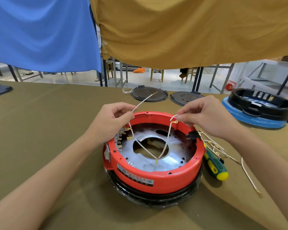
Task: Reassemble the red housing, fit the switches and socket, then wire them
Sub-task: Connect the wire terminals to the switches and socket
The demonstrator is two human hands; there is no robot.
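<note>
1. Olive-brown cloth covers the surface [40,130], where the round red plastic housing [156,178] sits in the middle.
2. Left hand [114,121] pinches one white braided wire [140,143].
3. Right hand [206,117] pinches another white wire [167,138]; both sag into the housing.

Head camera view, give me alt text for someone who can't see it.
Two bare hands, left hand and right hand, each pinch thin white wires with brass terminals above a round red plastic housing on an olive cloth table. A green-and-yellow screwdriver lies beside it.
</note>
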